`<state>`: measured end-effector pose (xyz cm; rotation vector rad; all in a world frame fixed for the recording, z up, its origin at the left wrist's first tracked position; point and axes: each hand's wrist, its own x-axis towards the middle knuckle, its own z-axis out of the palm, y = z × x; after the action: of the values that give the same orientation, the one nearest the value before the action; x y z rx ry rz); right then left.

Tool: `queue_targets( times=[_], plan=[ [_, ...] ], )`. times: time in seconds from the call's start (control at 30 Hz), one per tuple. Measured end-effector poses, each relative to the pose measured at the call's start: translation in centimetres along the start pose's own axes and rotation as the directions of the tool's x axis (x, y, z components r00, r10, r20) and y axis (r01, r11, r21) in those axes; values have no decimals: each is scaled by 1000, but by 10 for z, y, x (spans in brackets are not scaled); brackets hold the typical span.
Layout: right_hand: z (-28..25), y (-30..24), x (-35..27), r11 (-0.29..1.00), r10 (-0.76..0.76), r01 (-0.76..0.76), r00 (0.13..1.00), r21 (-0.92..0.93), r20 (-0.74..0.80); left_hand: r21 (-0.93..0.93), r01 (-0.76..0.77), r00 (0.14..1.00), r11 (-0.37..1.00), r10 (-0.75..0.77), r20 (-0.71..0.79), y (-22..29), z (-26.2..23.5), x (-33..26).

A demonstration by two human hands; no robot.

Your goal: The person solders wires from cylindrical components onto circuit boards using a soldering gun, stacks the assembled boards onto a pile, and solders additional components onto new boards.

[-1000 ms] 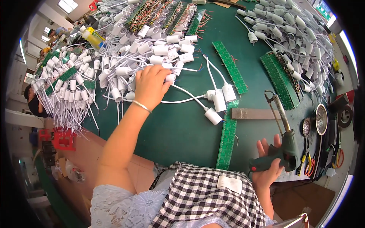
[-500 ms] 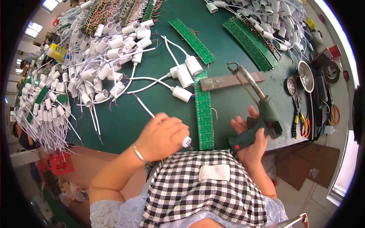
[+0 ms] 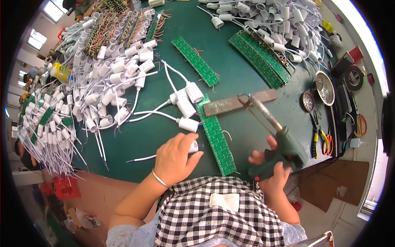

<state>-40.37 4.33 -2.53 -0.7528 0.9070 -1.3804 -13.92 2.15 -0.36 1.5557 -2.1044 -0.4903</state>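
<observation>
Left hand curved over one mostly hidden white socket, its grip unclear, right hand clasped one soldering gun, four more sockets lay beyond the left hand

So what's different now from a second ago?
The left hand was at the pile of white sockets. It has drawn back toward the body with one white socket, now held beside the green board strip, its cable pointing left. The right hand still holds the soldering gun, and the strip and brown bar stayed put.
</observation>
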Motion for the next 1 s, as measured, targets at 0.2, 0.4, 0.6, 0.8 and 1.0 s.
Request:
queue_targets(
  times=[0.2,0.4,0.6,0.8,1.0],
  plan=[
    [-6,-12,-13,992,68,-69,998,-110,-14,63,-31,998,998,34,-53,-11,7,19],
    [-17,-23,-29,898,297,-277,955,-341,8,104,-44,989,994,59,-138,-10,13,28],
    [-22,-22,-32,918,173,-109,975,-382,138,135,37,973,990,-5,-230,-8,17,31],
    [-9,-23,-28,889,178,-138,983,-437,50,142,6,987,990,17,-163,-6,10,40],
    [-6,-32,-21,774,196,-35,963,-633,186,84,60,991,995,-49,-127,-8,16,38]
  ],
)
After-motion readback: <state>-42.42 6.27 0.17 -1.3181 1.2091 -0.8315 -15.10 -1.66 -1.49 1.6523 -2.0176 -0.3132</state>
